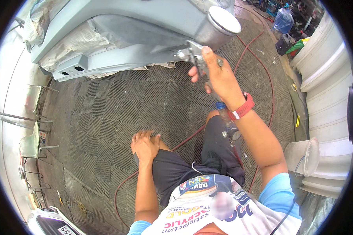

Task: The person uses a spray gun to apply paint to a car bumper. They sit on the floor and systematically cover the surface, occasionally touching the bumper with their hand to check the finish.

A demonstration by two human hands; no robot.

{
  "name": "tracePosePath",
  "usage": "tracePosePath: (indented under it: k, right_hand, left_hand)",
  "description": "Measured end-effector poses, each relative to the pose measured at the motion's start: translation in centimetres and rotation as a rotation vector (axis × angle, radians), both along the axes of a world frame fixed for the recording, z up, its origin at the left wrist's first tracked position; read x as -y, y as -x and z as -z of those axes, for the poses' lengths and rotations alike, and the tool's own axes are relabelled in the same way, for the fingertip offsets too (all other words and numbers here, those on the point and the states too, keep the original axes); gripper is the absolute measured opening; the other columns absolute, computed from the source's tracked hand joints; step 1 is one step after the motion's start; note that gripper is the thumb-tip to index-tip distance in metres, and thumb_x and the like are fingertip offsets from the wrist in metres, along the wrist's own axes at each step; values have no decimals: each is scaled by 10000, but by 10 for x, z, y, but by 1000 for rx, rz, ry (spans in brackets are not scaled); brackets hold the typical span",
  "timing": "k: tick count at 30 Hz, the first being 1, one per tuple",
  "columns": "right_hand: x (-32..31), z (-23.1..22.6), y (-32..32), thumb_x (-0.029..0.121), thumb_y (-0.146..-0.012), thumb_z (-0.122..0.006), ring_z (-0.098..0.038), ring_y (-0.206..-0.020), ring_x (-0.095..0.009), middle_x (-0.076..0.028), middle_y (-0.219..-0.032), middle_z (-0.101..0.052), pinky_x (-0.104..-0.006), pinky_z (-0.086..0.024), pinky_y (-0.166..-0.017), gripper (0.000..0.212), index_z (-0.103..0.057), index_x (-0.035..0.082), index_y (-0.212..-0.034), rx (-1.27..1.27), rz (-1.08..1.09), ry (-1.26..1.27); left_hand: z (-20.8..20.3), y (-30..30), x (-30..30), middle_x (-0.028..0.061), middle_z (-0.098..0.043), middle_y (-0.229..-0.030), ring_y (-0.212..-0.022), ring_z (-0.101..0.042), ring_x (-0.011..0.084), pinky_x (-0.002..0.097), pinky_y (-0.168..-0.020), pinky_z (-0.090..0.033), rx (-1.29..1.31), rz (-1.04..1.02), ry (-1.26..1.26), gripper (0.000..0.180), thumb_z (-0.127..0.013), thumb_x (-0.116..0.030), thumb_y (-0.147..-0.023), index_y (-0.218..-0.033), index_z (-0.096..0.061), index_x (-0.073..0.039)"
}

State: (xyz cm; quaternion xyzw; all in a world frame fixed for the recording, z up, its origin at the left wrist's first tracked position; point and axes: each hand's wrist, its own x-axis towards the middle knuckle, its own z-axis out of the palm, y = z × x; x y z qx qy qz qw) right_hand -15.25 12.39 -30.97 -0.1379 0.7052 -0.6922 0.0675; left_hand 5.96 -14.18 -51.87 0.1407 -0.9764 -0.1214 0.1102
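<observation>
My right hand (pixel 221 78) is wrapped round the handle of a spray gun (pixel 193 54). A metal cup (pixel 212 34) with a white lid sits on top of the gun, tilted. The gun's nozzle points left, close to a grey-coated vehicle body panel (pixel 145 56). Below the grip hang a blue fitting (pixel 220 105) and a round gauge (pixel 234 134), in line with a red hose (pixel 264 72). My left hand (pixel 146 145) lies over my left knee, its fingers stretched out and holding nothing.
Masking sheet (pixel 76 43) covers openings in the bodywork. The red hose loops across the ribbed floor matting (pixel 106 105) and behind my legs. Chairs (pixel 30 139) line the left wall. A white bucket (pixel 304 156) stands at right; a bagged blue item (pixel 283 20) sits far right.
</observation>
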Motion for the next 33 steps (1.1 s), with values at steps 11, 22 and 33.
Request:
tracePosePath:
  k: [11, 22, 33]
  right_hand:
    - [-40, 24, 11, 621, -1162, -454, -727, -768, -113, -71, -915, -765, -268, -511, -497, 694, -704, 23, -1412, 10, 253, -176]
    - [41, -38, -23, 616, -1135, -550, -673, -729, -106, -45, -841, -724, -293, -554, -716, 681, -743, 20, -1401, -111, -81, -30]
    - [85, -91, -18, 656, -1131, -513, -711, -781, -100, -65, -904, -751, -260, -513, -565, 720, -722, 5, -1355, -315, -104, -72]
  left_hand:
    - [-1, 0, -2, 149, -813, -1219, -1292, -684, 361, 532, -1177, -442, -36, 1, -8, 399, -864, -331, -876, -1171, -852, -62]
    - [10, 2, 5, 157, -802, -1272, -1296, -683, 360, 506, -1180, -456, -19, -12, -40, 400, -852, -338, -884, -1187, -852, -77]
    - [10, 1, 11, 162, -801, -1265, -1275, -691, 370, 537, -1196, -431, -27, -23, -70, 420, -862, -359, -900, -1192, -839, -58]
